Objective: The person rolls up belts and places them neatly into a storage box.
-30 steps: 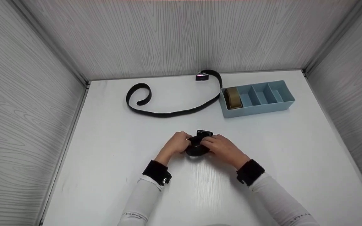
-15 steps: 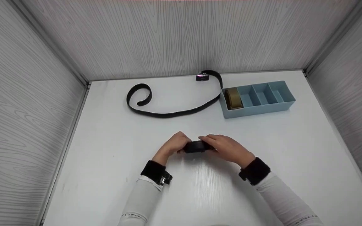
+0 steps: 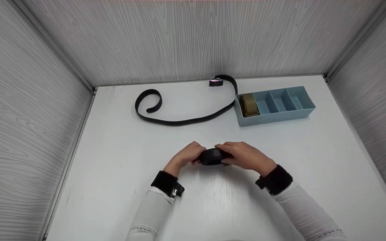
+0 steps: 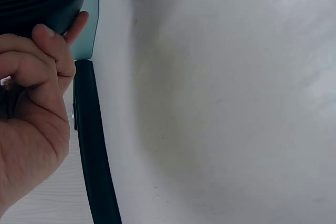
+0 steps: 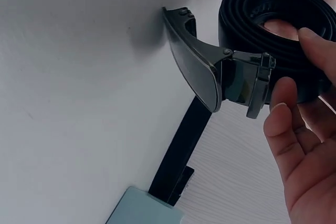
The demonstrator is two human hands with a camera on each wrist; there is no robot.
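Both hands hold a tightly coiled black belt (image 3: 212,156) over the middle of the table. My left hand (image 3: 188,153) grips the coil's left side, fingers curled at its edge in the left wrist view. On the other side my right hand (image 3: 248,158) pinches the coil, with its thumb over the upper rim and fingers beneath. The right wrist view shows the layered windings, and a metal plate buckle (image 5: 197,64) sticking out from the coil. In the head view that buckle is hidden behind the coil and the right hand.
A second black belt (image 3: 176,123) lies loosely curved across the back, its buckle (image 3: 216,82) near the rear wall. It touches the blue divided box (image 3: 276,117) at back right. A brown coiled belt (image 3: 250,105) fills that box's leftmost compartment.
The coil has been turned so its outer side faces the head camera, and its buckle has gone out of that view. My right hand and wrist have shifted slightly right.
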